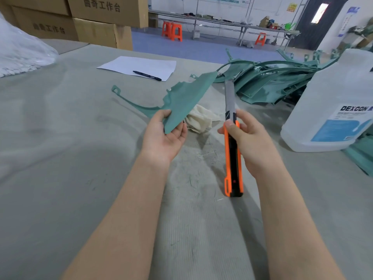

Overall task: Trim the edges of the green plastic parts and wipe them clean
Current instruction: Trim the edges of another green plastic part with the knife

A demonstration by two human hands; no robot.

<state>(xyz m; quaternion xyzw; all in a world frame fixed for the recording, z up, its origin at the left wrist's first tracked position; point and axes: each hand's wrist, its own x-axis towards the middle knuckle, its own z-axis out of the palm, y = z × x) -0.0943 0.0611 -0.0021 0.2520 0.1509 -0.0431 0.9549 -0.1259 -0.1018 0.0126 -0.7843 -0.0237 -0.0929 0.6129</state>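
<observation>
On the grey table (60, 158), a pile of green parts (272, 81) lies at upper right beside a clear jug (333, 98). At centre, the left hand (163, 136) pinches one green part (187, 98). The right hand (250, 142) grips an orange utility knife (233, 158) with its blade extended. A white cloth (199, 120) lies between them.

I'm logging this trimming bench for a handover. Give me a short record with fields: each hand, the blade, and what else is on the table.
left hand: holds a green plastic part by its near corner
right hand: grips an orange-and-black utility knife
blade: extended, pointing away; contact with the part cannot be told
cloth: white, crumpled, on the table behind the held part
pile of green parts: far right
jug: labelled DEXCON, right side
paper and pen: far centre
</observation>
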